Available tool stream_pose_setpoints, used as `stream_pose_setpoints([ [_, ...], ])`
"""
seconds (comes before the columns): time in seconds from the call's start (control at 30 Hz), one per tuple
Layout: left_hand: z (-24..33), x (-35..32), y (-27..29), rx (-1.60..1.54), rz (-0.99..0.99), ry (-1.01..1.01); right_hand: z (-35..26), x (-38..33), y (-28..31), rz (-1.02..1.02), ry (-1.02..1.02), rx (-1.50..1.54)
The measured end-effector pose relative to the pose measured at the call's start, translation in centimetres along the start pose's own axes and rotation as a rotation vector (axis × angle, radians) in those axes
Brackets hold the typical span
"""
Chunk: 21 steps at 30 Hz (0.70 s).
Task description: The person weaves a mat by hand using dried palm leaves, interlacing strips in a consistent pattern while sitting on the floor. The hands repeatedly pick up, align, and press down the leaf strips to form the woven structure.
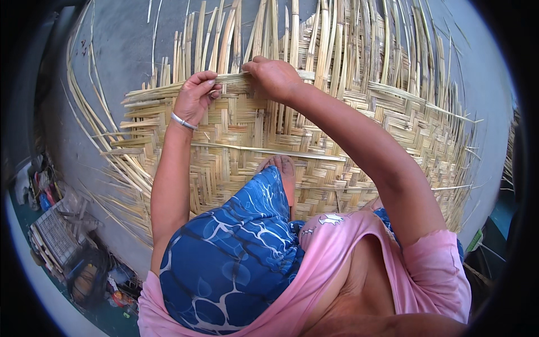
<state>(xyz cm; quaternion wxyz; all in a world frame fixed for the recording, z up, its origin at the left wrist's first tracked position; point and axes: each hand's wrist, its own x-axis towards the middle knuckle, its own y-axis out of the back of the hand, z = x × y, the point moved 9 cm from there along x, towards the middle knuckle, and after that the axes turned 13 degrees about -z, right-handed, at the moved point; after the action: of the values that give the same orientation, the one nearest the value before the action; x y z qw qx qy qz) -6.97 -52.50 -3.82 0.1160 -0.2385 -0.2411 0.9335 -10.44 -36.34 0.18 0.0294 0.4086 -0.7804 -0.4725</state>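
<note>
A large woven mat (387, 132) of flat, straw-coloured split-reed strips lies on the floor beneath me, with loose upright ends along its far edge. My left hand (193, 100), with a silver bracelet at its wrist, pinches a crosswise reed strip (231, 80) near the mat's far left part. Just to its right, my right hand (273, 78) is closed on the same strip, thumb and finger toward the upright ends. The right fingertips are partly hidden behind the hand. One long loose strip (269, 150) lies across the weave, nearer to me.
My bare foot (285, 168) rests on the mat. Long loose reeds (92, 121) curve over the grey floor (126, 50) at left. Clutter, including a light-coloured crate (53, 233), stands at the lower left. Upright reed ends (323, 39) stick out at the far side.
</note>
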Motion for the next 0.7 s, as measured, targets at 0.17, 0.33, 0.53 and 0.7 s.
stream_pose_setpoints([
  [0.17,2.0,2.0,0.3,-0.037,-0.084,-0.059,1.0,0.6,0.2,0.039,-0.198,0.155],
  [0.33,1.9,5.1,1.4,0.271,0.021,0.020,2.8,0.1,0.1,0.112,-0.325,0.413],
  [0.53,3.6,7.3,1.5,0.835,0.184,0.170,3.4,-0.7,0.6,0.211,-0.326,0.520],
  [0.7,3.2,8.7,3.6,1.268,0.220,0.272,3.6,-0.7,0.2,0.254,-0.293,0.560],
])
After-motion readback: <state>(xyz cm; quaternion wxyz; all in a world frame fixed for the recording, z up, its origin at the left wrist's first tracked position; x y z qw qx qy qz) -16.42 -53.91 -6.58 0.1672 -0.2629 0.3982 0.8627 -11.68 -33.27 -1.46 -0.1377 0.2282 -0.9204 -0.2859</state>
